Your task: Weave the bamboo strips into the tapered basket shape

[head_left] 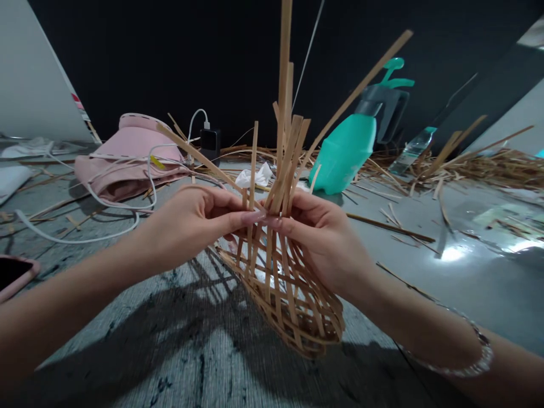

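A half-woven basket of thin bamboo strips (289, 300) is held up in front of me, its rounded bottom toward the floor and loose strip ends (284, 113) standing upward. My left hand (191, 224) pinches the strips near the top of the weave from the left. From the right, my right hand (323, 232) grips the same bundle of strips, fingers closed around them. A bracelet (476, 354) circles my right wrist.
On the grey floor (170, 340) lie a pink visor cap (131, 156), a white cable (85, 235) with a charger (209, 141), a teal spray bottle (346, 150), crumpled tissue (255, 175), a phone (15, 272) at far left, and a heap of strips (488, 164) at right.
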`<state>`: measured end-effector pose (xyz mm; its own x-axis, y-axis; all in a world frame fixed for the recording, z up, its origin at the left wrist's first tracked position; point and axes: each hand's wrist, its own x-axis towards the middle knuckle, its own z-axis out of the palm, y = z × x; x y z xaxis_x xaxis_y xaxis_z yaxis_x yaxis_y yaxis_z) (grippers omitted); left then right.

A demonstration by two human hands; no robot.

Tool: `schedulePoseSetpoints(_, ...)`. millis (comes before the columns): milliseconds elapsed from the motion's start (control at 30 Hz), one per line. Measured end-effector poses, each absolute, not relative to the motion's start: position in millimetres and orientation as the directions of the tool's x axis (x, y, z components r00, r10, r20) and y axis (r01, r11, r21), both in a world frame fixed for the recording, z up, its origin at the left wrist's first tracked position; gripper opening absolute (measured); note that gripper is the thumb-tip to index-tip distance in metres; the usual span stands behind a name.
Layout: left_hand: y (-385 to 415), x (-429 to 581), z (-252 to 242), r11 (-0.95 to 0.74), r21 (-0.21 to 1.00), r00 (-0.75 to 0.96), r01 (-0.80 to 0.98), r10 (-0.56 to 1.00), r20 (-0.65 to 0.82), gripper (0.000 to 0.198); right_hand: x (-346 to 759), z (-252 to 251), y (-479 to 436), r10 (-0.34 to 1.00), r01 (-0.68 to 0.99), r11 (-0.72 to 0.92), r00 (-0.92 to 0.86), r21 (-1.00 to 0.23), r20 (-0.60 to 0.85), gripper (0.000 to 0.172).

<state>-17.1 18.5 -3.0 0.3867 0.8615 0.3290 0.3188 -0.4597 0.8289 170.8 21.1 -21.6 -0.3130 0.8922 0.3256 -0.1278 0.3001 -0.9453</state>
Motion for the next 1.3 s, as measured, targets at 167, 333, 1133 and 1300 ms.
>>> schedulePoseSetpoints(167, 23.9, -26.6, 0.1, -0.517, 0.782, 0.495, 0.35, 0.81, 0.314, 0.014, 169.2, -21.5, 20.3, 0.902, -0.112, 0.271, -0.317, -0.956, 0.293, 0.01)
schedulePoseSetpoints(333, 23.1, -24.5, -2.1, -0.468, 0.832, 0.462, 0.298, 0.833, 0.304, 0.013, 168.9, -19.2, 17.4, 0.906, -0.123, 0.242, -0.326, -0.962, 0.27, 0.013)
schedulePoseSetpoints(1133, 19.9, -17.2, -7.4, -0.402, 0.886, 0.416, 0.233, 0.864, 0.282, 0.009, 168.1, -10.4, 18.0, 0.903, -0.256, 0.009, -0.413, -0.967, 0.117, 0.004)
schedulePoseSetpoints(1300, 16.5, -14.7, -6.3, -0.372, 0.909, 0.391, 0.188, 0.877, 0.278, 0.012, 167.2, -15.6, 19.3, 0.919, -0.213, 0.092, -0.358, -0.973, 0.166, 0.017)
